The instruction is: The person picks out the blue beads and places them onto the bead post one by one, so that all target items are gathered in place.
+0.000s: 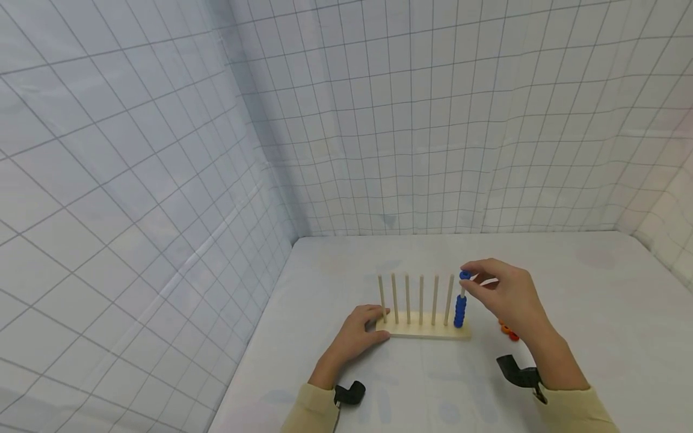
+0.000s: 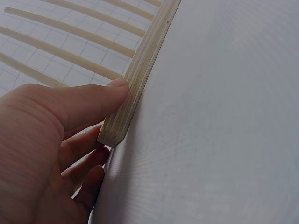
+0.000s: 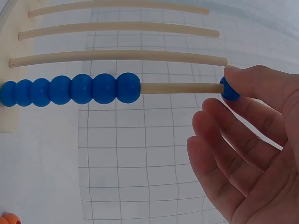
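Note:
A pale wooden base point(image 1: 425, 329) carries a row of several upright pegs point(image 1: 421, 300). My left hand point(image 1: 354, 332) grips the base's left end, with the thumb point(image 2: 100, 100) on its front edge and fingers behind. At the right end, a stack of several blue beads point(image 1: 460, 311) sits low on the last peg. My right hand point(image 1: 503, 291) pinches one more blue bead point(image 3: 229, 89) between thumb and fingers at that peg's top. In the right wrist view, bare peg shows between this bead and the stack point(image 3: 81, 88). The other pegs carry no beads.
Some orange and red beads point(image 1: 509, 331) lie on the white table point(image 1: 433, 385) to the right of the base, partly behind my right wrist. White gridded sheets point(image 1: 411, 120) hang behind the table and at its sides.

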The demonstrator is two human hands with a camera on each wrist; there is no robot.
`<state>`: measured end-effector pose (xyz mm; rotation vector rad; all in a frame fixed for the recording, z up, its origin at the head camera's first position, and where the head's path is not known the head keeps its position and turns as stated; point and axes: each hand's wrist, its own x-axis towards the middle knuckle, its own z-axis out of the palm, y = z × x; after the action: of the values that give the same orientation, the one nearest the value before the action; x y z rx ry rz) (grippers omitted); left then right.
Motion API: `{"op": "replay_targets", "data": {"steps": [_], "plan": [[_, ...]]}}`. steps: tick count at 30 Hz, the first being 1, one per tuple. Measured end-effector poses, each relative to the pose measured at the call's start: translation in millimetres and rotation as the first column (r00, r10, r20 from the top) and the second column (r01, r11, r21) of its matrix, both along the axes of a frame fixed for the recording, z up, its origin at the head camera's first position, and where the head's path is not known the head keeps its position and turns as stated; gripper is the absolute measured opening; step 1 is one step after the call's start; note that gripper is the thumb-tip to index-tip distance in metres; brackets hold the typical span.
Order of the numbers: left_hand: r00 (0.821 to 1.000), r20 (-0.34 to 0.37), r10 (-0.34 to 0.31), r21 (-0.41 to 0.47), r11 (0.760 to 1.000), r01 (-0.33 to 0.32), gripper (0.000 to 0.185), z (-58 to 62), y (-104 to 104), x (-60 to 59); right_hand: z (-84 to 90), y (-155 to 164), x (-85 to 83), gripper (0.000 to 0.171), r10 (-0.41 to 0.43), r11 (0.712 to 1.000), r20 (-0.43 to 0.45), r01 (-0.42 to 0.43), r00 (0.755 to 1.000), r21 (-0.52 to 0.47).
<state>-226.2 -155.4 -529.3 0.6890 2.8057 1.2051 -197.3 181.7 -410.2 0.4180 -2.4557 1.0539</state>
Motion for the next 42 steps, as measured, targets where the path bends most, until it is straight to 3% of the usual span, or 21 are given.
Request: {"op": "replay_targets", "data": {"steps": [16,27,35,42], "plan": [[0.999,-0.034,-0.009,-0.005,1.000,0.009,0.048,-8.1,-1,-4.4,-5.4,1,1.2,0.026,0.004,1.000,0.063,-0.004,0.998,-0.008],[0.999,-0.039,-0.009,-0.030,1.000,0.008,0.048,-9.1,-2,-5.0,-9.2,2,0.4,0.027,0.016,1.000,0.048,-0.015,0.999,-0.013],[1.000,0.022,-0.004,0.001,1.000,0.004,0.051,-5.1,-1,-2.8,-13.3,1,0.6,0.027,0.006,1.000,0.056,-0.006,0.998,0.004],[1.000,0.011,-0.006,0.007,1.000,0.006,0.050,-4.0,0,-2.8,-15.0,1,1.6,0.029,0.001,1.000,0.087,-0.001,0.996,-0.005]]}}
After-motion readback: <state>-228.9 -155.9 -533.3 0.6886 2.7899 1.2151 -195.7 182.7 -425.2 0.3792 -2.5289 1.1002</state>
